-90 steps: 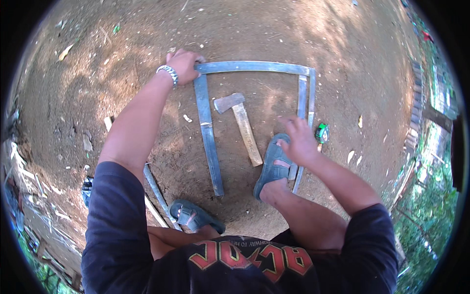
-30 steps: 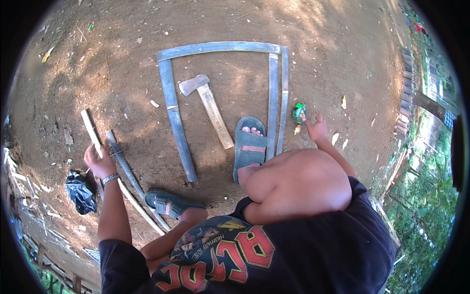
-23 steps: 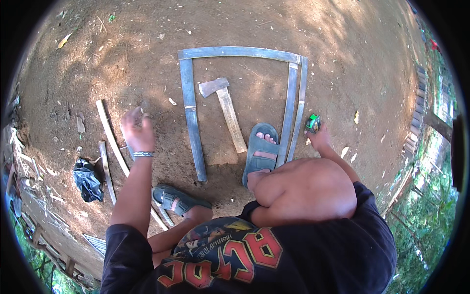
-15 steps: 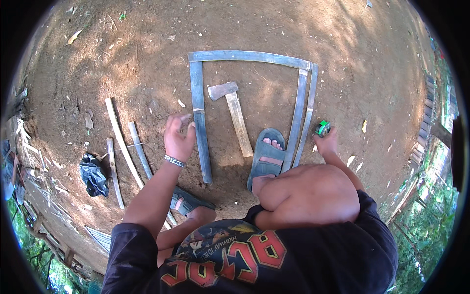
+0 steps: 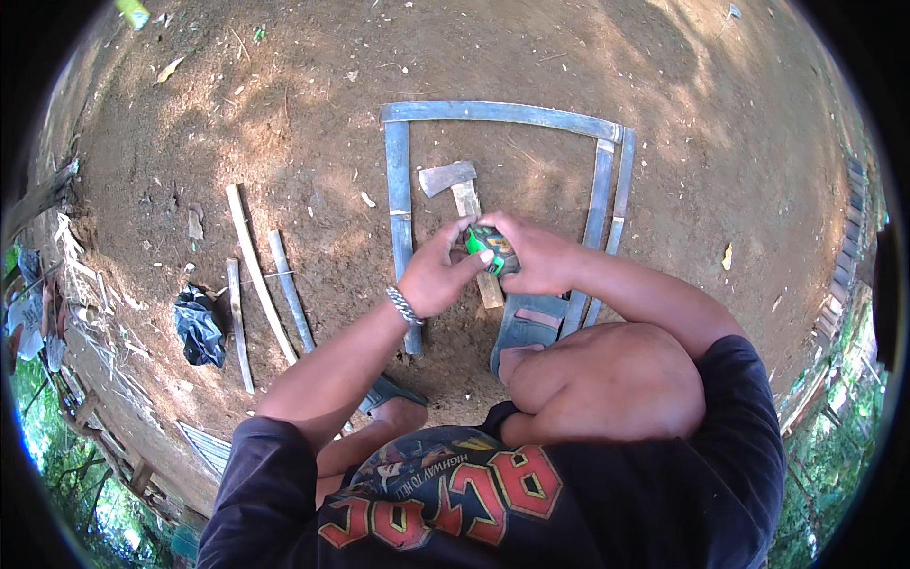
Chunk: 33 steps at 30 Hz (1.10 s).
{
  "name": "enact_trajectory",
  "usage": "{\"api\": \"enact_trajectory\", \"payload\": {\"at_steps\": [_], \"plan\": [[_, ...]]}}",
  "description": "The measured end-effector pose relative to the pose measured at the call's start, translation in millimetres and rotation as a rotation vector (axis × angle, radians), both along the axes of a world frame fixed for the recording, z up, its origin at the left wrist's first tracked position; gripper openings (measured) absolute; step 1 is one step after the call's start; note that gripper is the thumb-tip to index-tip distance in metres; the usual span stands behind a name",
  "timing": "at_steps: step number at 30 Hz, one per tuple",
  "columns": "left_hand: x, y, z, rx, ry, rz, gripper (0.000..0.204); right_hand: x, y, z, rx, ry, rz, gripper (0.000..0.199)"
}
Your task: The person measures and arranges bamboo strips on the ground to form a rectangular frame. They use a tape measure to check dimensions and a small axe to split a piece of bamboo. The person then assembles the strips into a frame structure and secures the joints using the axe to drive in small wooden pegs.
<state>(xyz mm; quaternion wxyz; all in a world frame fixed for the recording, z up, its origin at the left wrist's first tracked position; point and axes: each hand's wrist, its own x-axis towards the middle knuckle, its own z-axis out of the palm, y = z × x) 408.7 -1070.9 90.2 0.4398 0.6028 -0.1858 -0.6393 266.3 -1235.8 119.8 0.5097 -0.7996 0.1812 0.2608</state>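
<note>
Both hands meet over the middle of the slats. My right hand (image 5: 540, 256) is wrapped around a green and black tape measure (image 5: 492, 252). From the other side, the thumb and fingers of my left hand (image 5: 438, 273) close on the same tape measure; whether they pinch the tape's end is hidden. Beneath the hands lies a hatchet (image 5: 449, 177), its wooden handle partly covered. Around it, flat bluish-grey bamboo slats form an open-sided frame: a top slat (image 5: 502, 112), a left slat (image 5: 398, 180), and two on the right, an inner slat (image 5: 598, 190) and an outer slat (image 5: 623, 180).
To the left lie a long pale strip (image 5: 254, 256), a bluish strip (image 5: 289, 284), a short strip (image 5: 239, 322) and a crumpled black plastic bag (image 5: 198, 324). My sandalled foot (image 5: 528, 324) stands inside the frame's lower right. Wooden slats (image 5: 839, 275) line the dirt's right edge.
My right hand has brought the tape measure inward from the right side of the frame. My left hand has moved right and closed on it. The view has shifted slightly.
</note>
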Motion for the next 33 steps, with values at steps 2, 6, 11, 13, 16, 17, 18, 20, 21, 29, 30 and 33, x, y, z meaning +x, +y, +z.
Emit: {"api": "enact_trajectory", "payload": {"at_steps": [2, 6, 11, 13, 16, 17, 18, 20, 21, 29, 30, 33], "plan": [[-10, -1, -1, -0.002, 0.075, 0.058, 0.046, -8, 8, -12, 0.019, -0.003, 0.004, 0.08], [-33, 14, -9, 0.126, 0.22, 0.154, 0.037, -10, 17, -10, 0.044, 0.059, 0.051, 0.084], [-35, 31, -27, 0.286, 0.202, 0.067, 0.025, -23, 19, -27, 0.019, 0.016, 0.17, 0.082], [-31, 33, -30, 0.282, 0.157, 0.038, 0.022, -23, 17, -25, 0.036, 0.008, 0.17, 0.081], [-26, 36, -38, 0.259, 0.033, -0.026, 0.02, -26, 16, -22, 0.047, -0.019, 0.142, 0.08], [-23, 37, -41, 0.248, -0.018, -0.051, 0.019, -26, 16, -22, 0.049, -0.031, 0.129, 0.08], [-21, 37, -40, 0.242, -0.029, -0.048, 0.018, -26, 15, -21, 0.051, -0.01, 0.127, 0.08], [-15, 38, -39, 0.229, -0.05, -0.043, 0.017, -26, 15, -19, 0.054, 0.033, 0.124, 0.08], [-14, 39, -38, 0.23, -0.044, -0.042, 0.017, -27, 15, -19, 0.048, 0.043, 0.132, 0.08], [-9, 62, -39, 0.243, -0.114, -0.09, 0.018, -28, 19, -19, 0.062, 0.195, 0.256, 0.086], [-8, 66, -40, 0.25, -0.101, -0.095, 0.018, -30, 19, -23, 0.06, 0.182, 0.268, 0.085], [-5, 75, -45, 0.267, -0.045, -0.085, 0.018, -33, 18, -30, 0.067, 0.173, 0.294, 0.083]]}}
